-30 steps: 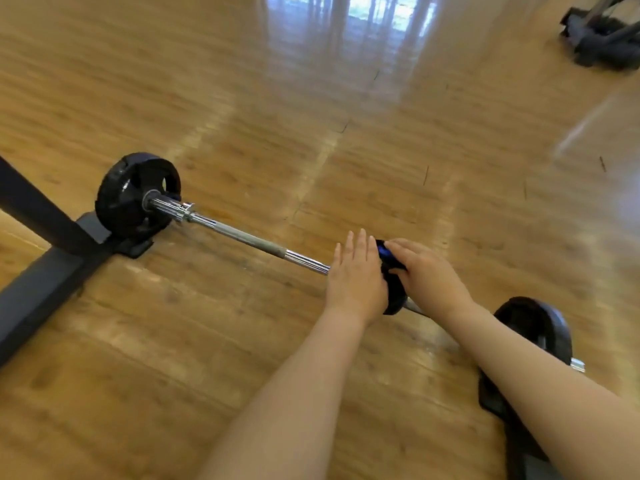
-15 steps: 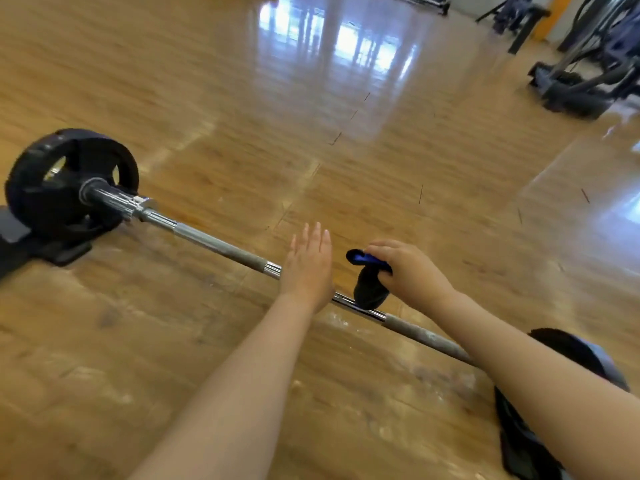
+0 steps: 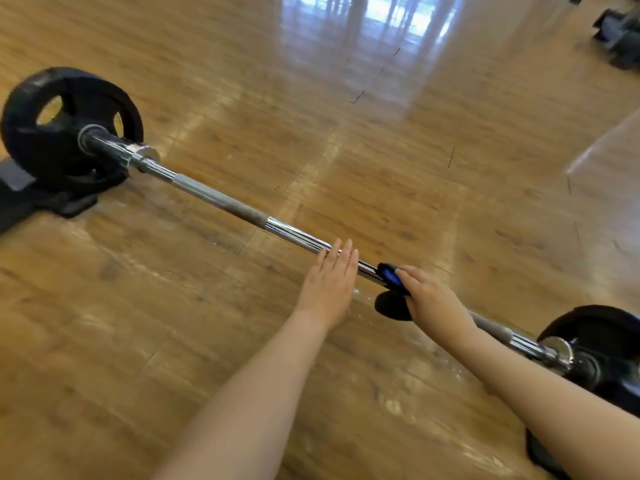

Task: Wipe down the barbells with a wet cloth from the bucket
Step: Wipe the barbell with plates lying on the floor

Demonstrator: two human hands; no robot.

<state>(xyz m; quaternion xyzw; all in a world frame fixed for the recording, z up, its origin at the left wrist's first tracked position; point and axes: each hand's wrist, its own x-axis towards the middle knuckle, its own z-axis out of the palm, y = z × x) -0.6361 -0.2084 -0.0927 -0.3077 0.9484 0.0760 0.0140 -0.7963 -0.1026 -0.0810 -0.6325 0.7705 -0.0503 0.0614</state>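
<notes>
Right hand (image 3: pixel 433 299) gripping cloth (image 3: pixel 391 277) — barbell (image 3: pixel 221 199) beneath hidden

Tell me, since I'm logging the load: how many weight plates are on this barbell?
2: one plate on the bar's far left end, one plate at the right end, partly cut off; more may sit behind them.

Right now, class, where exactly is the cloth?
In the head view the dark cloth sits lower right of centre, wrapped over the barbell shaft, gripped by the right hand, just right of the flat left hand.
</notes>
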